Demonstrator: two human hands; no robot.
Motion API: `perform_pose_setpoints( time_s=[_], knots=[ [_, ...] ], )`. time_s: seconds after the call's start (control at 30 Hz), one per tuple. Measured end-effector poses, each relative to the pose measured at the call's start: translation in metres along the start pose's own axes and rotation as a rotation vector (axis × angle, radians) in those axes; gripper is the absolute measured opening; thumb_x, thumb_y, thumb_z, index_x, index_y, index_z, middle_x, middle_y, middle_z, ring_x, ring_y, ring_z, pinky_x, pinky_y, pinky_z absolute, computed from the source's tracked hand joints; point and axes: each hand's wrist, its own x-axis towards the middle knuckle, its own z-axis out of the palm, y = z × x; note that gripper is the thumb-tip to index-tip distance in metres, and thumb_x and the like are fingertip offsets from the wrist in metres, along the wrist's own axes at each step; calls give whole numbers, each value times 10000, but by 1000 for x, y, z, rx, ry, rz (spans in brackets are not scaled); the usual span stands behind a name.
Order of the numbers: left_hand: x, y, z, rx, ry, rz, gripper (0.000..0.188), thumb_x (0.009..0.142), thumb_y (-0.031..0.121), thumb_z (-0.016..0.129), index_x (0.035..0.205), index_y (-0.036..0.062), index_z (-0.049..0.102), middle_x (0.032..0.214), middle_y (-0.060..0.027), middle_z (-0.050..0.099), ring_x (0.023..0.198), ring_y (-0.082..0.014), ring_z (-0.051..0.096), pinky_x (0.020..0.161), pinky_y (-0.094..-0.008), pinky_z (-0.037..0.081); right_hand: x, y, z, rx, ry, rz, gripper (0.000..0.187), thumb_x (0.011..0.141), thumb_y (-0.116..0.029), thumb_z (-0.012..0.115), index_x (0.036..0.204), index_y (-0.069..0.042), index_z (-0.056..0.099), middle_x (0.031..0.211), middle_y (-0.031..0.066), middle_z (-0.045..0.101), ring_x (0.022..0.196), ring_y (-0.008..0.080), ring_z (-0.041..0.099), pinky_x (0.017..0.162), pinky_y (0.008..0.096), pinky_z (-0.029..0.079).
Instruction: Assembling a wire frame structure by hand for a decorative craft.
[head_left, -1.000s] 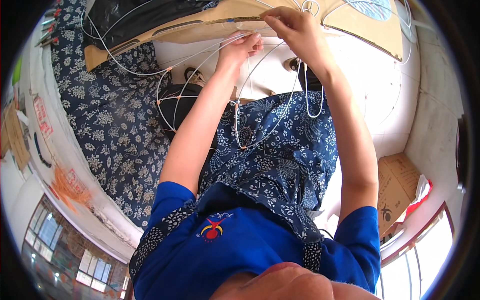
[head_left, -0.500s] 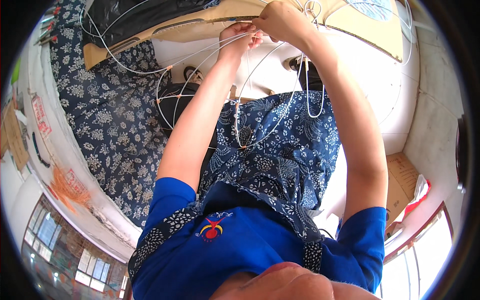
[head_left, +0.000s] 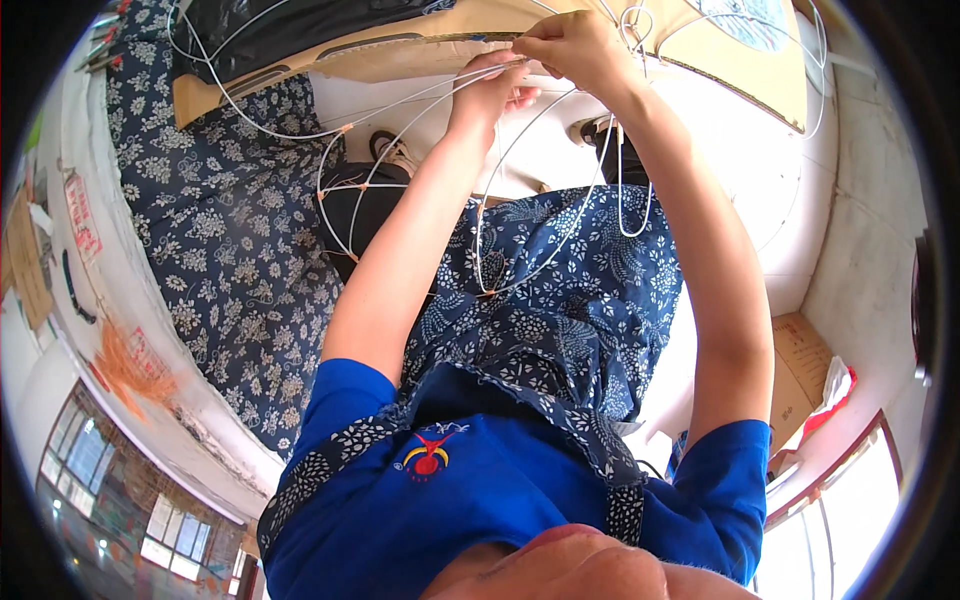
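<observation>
A frame of thin white wire (head_left: pixel 489 292) stretches from the cardboard down over my lap. Its loops are joined at several spots by small orange-brown ties (head_left: pixel 345 128). At the far side, my left hand (head_left: pixel 485 95) is closed around the wires where several of them come together. Close beside it on the right, my right hand (head_left: pixel 585 55) is pinched, its fingertips just above the left ones. Whatever lies in that pinch is too small to make out. A fine strand hangs below my left hand.
A cardboard sheet (head_left: pixel 735 75) spans the far side, with black plastic (head_left: pixel 300 38) on its left. Dark blue flowered cloth (head_left: pixel 225 260) hangs at left; a patterned apron (head_left: pixel 570 330) covers my lap. More wire loops (head_left: pixel 822 60) lie far right. A cardboard box (head_left: pixel 797 365) stands at lower right.
Both hands have shifted slightly to the right, and the wire frame has moved a little with them. My right hand has turned slightly, still pinched beside the left.
</observation>
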Motion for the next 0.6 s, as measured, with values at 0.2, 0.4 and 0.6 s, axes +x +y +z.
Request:
perform_pose_setpoints(
  time_s=[0.2, 0.4, 0.6],
  knots=[
    [-27, 3, -4, -63, -8, -49, 261, 890, 174, 622, 1106, 33, 583, 989, -85, 648, 855, -207, 650, 768, -307, 518, -6, 15, -2, 11, 34, -147, 224, 867, -220, 630, 898, -7, 692, 649, 7, 607, 554, 90, 522, 510, 256, 430],
    [-34, 6, -3, -252, -119, -32, 241, 877, 233, 652, 1036, 53, 647, 920, -73, 669, 805, -167, 652, 741, -287, 519, -35, 26, 10, 121, 100, -316, 212, 846, -231, 649, 921, -36, 683, 666, 55, 646, 571, 85, 570, 556, 274, 469],
    [-30, 3, -1, -354, -187, -16, 181, 885, 192, 638, 1010, 64, 668, 949, -48, 676, 837, -127, 632, 807, -266, 494, -65, 30, 17, -190, 123, -338, 155, 866, -223, 625, 916, -82, 662, 670, 102, 652, 581, 204, 642, 559, 311, 504]
  ],
)
